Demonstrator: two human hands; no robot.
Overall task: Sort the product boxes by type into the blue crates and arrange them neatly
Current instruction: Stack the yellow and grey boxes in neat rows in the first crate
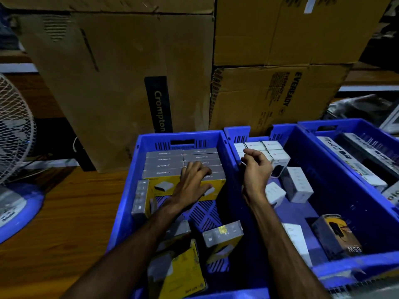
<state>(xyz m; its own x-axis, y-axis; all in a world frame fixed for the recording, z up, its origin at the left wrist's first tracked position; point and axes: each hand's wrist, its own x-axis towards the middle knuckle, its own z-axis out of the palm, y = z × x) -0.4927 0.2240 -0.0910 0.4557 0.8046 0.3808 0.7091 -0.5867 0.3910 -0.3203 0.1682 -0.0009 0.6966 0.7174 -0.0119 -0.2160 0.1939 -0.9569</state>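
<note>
A: Item one, left hand (pixel 195 180)?
B: Fingers spread flat, pressing on the stacked yellow-and-grey boxes (pixel 183 167) at 12 o'clock in the left blue crate (pixel 127 190); thumb lies against the yellow front face. It grips nothing.

A: Item two, right hand (pixel 257 169)?
B: Loosely curled, raised over the middle blue crate (pixel 302 147), just before the white boxes (pixel 263 147) packed in that crate's 11 o'clock corner. Whether it pinches anything, I cannot tell.

A: Loose stock?
B: Left crate: yellow cartons (pixel 183 272) tumbled at 6 o'clock, glossy card, rectangular. Middle crate: white cartons (pixel 295 184) at centre, one dark carton marked 65W (pixel 336 236) at 5 o'clock.

A: Crate build?
B: Moulded blue plastic, slotted floor, handle cut-outs in the end walls. A third crate (pixel 367 134) at 2 o'clock holds long flat boxes.

A: Surroundings?
B: Corrugated brown cartons (pixel 121 83) stacked behind; wire-grille fan (pixel 13 130) at 9 o'clock; wood-grain surface (pixel 64 212).
</note>
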